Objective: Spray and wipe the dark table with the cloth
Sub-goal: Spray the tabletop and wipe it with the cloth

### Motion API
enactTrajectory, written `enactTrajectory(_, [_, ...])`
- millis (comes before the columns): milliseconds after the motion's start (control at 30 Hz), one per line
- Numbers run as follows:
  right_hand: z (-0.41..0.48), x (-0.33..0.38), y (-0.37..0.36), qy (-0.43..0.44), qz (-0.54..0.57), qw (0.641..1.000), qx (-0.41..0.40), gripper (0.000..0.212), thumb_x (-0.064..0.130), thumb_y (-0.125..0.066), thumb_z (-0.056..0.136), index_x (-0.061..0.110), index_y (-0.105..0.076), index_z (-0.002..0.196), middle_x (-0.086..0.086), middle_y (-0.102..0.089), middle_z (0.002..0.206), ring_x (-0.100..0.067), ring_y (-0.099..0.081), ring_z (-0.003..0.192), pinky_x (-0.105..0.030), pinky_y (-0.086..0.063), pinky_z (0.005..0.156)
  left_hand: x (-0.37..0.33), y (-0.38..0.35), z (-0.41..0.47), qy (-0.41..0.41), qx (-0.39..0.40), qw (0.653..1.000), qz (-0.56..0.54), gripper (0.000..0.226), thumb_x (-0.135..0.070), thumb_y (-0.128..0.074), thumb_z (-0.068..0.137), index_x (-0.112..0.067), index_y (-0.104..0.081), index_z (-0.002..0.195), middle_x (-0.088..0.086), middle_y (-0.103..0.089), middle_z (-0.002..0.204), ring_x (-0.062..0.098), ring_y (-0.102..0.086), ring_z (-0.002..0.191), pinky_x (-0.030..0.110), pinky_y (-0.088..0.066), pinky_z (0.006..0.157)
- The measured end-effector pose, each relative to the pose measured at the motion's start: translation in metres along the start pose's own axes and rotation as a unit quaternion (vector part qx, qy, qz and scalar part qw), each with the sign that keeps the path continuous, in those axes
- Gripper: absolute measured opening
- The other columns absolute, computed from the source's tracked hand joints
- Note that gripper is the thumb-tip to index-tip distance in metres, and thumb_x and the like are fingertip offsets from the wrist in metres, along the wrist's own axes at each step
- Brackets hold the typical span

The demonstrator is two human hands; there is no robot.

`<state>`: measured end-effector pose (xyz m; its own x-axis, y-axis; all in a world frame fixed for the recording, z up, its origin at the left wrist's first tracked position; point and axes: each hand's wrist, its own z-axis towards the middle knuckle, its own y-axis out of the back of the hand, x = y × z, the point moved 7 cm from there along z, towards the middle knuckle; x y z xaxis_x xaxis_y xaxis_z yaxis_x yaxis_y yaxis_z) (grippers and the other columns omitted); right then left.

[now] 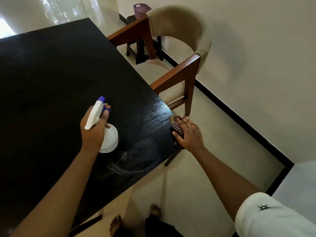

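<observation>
black wood-grain table [51,82] fills the view from 7 to 12 o'clock, with wet streaks [136,161] toward 6 o'clock. a brown-framed chair [179,71] with beige pads stands at 1 o'clock, against the table's side. a purple bin [141,10] sits at 12 o'clock, its inside hidden. the left hand [93,129] is wrapped round a white bottle [110,139] at 8 o'clock, one finger on the blue trigger; its fill cannot be told. the right hand [188,132], fingers flat, presses the checked cloth [177,128] on the table's 4 o'clock edge.
</observation>
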<state>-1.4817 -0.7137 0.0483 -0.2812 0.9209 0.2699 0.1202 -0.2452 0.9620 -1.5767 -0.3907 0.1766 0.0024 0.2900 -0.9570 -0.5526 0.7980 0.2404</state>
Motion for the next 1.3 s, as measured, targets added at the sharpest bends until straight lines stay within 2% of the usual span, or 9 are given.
enactTrajectory(133, [-0.032,0.063,-0.021,0.081,0.026,0.996,-0.010,0.070,0.063,-0.032,0.091,0.022,-0.033,0.147,0.000,-0.031,0.154,-0.019,-0.019,0.145,-0.049,-0.016,0.116,0.005,0.005,0.001,0.003,-0.035,0.999,-0.018,0.029,-0.013,-0.054,0.095,-0.040,-0.056,0.104,-0.010,-0.063,0.101,0.005,-0.057,0.060,0.014,-0.050,0.056])
enactTrajectory(267, [-0.062,0.122,-0.045,0.217,0.019,0.975,0.049,0.066,0.062,-0.031,0.093,0.027,-0.027,0.149,0.004,-0.025,0.157,-0.013,-0.012,0.146,-0.043,-0.008,0.118,0.017,0.006,0.000,0.035,-0.067,0.997,-0.027,0.022,-0.012,-0.056,0.094,-0.018,-0.053,0.114,0.005,-0.063,0.106,-0.001,-0.060,0.062,0.006,-0.047,0.060])
enactTrajectory(333, [-0.057,0.112,-0.041,0.253,0.006,0.966,0.048,0.064,0.058,-0.035,0.093,0.026,-0.028,0.149,0.004,-0.026,0.157,-0.013,-0.014,0.146,-0.041,-0.009,0.117,0.020,0.005,-0.001,0.052,-0.075,0.996,-0.025,0.027,-0.010,-0.056,0.093,-0.024,-0.044,0.112,0.012,-0.061,0.097,-0.007,-0.060,0.060,-0.001,-0.043,0.062])
enactTrajectory(533, [-0.015,0.021,-0.010,0.099,-0.003,0.995,0.000,0.067,0.058,-0.030,0.091,0.021,-0.034,0.147,-0.002,-0.034,0.153,-0.018,-0.021,0.144,-0.048,-0.017,0.117,0.020,0.005,-0.002,0.073,-0.086,0.993,-0.019,0.036,-0.007,-0.056,0.092,-0.037,-0.037,0.095,0.015,-0.059,0.097,-0.011,-0.059,0.058,-0.003,-0.041,0.061])
enactTrajectory(667, [-0.023,0.046,-0.012,0.029,0.017,0.999,-0.034,0.070,0.059,-0.029,0.090,0.017,-0.038,0.145,-0.003,-0.037,0.151,-0.020,-0.023,0.144,-0.045,-0.013,0.117,0.028,0.008,0.003,0.041,-0.069,0.996,-0.031,0.026,-0.005,-0.056,0.091,-0.016,-0.057,0.114,0.009,-0.066,0.098,0.005,-0.062,0.063,0.008,-0.048,0.061])
enactTrajectory(800, [-0.060,0.121,-0.040,0.157,0.040,0.987,0.015,0.065,0.060,-0.031,0.093,0.022,-0.035,0.146,0.003,-0.032,0.154,-0.015,-0.017,0.145,-0.047,-0.014,0.117,0.034,0.009,0.005,0.047,-0.077,0.995,-0.035,0.026,-0.004,-0.054,0.091,-0.014,-0.056,0.115,-0.001,-0.064,0.095,0.006,-0.063,0.066,0.008,-0.048,0.061])
enactTrajectory(900, [-0.065,0.117,-0.040,0.261,-0.005,0.965,0.039,0.061,0.054,-0.038,0.093,0.024,-0.034,0.146,0.004,-0.032,0.154,-0.012,-0.016,0.145,-0.043,-0.015,0.115,0.037,0.009,0.009,0.047,-0.077,0.995,-0.030,0.021,-0.005,-0.055,0.091,-0.005,-0.059,0.111,0.002,-0.064,0.080,0.002,-0.061,0.056,0.005,-0.046,0.064])
enactTrajectory(1133, [-0.002,-0.007,0.002,0.072,0.006,0.997,0.021,0.068,0.056,-0.034,0.088,0.016,-0.039,0.144,-0.005,-0.041,0.149,-0.024,-0.034,0.139,-0.049,-0.032,0.110,0.032,0.008,0.011,0.031,-0.091,0.995,-0.041,0.027,-0.007,-0.056,0.091,-0.034,-0.055,0.094,-0.018,-0.064,0.060,0.001,-0.059,0.054,0.009,-0.048,0.062])
enactTrajectory(1300, [-0.025,0.039,-0.005,0.082,0.017,0.996,-0.014,0.069,0.059,-0.032,0.091,0.015,-0.040,0.144,-0.005,-0.042,0.148,-0.022,-0.030,0.140,-0.046,-0.025,0.113,0.042,0.011,0.012,0.050,-0.096,0.993,-0.044,0.016,-0.009,-0.056,0.092,-0.019,-0.060,0.103,-0.010,-0.062,0.061,0.002,-0.060,0.055,0.007,-0.047,0.064])
